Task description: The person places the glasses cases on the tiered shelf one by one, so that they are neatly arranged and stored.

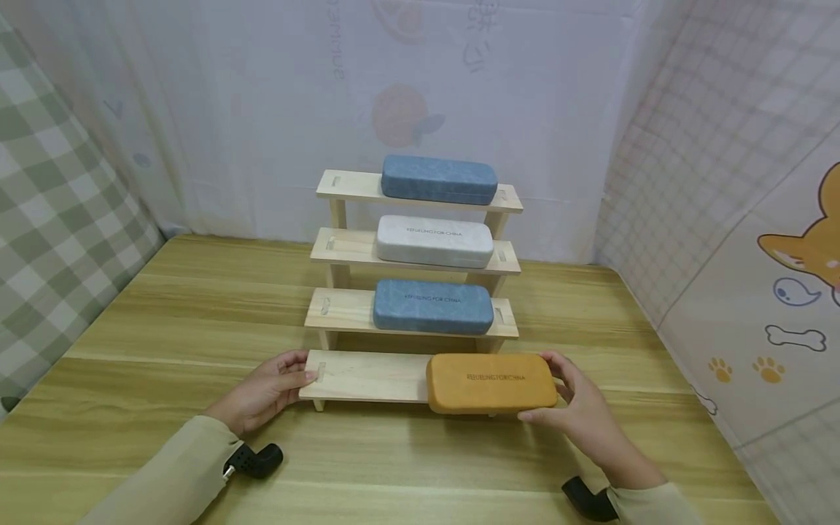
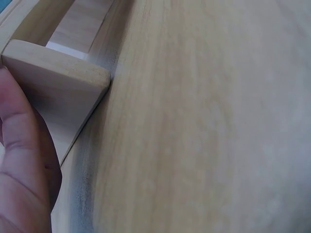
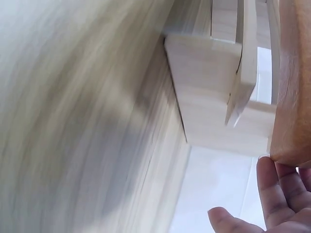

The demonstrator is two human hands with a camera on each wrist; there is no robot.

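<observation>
My left hand (image 1: pixel 272 383) holds the left end of the lowest board of a wooden stepped display stand (image 1: pixel 367 375). Its thumb lies over the board's end, and in the left wrist view the fingers (image 2: pixel 22 136) are beside the stand's leg. An orange glasses case (image 1: pixel 492 383) overlaps the right part of that board. My right hand (image 1: pixel 580 412) grips the case's right end, thumb at the front lower edge. From the right wrist camera, a gap shows between the case (image 3: pixel 294 82) and the board (image 3: pixel 247 63), with fingertips at the case's end.
On the higher steps sit a blue case (image 1: pixel 433 306), a white case (image 1: pixel 434 242) and, at the top, another blue case (image 1: pixel 440 179). The stand is on a wood-grain table (image 1: pixel 216 292). Behind hangs a pale printed curtain (image 1: pixel 262 124), with checked cloth (image 1: pixel 59 146) at the left.
</observation>
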